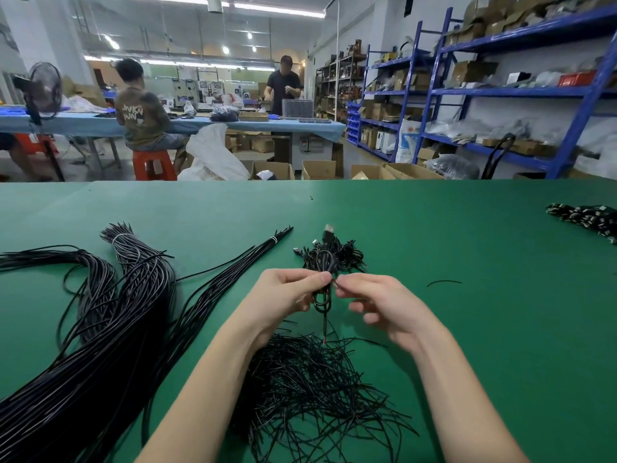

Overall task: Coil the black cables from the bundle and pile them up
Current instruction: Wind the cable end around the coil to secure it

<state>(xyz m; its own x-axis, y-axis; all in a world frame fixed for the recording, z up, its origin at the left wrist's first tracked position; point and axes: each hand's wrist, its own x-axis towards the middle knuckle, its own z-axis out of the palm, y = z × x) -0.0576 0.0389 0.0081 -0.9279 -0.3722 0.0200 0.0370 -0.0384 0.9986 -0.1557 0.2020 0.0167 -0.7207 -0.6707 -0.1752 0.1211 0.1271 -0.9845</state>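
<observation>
**Cable coiling: hand positions**

The left hand [287,292] grips a coiled black cable [323,297] above the counter [467,295] centre. The right hand [384,305] pinches its wrap. The coil pile [334,253] lies just beyond; the bundle [110,322] lies toward the left edge.

Both forearms are bare, with no sleeve showing anywhere behind the fingers. The left hand [287,294] and right hand [384,304] wear no gloves. Fingernails are short and unpainted.
</observation>
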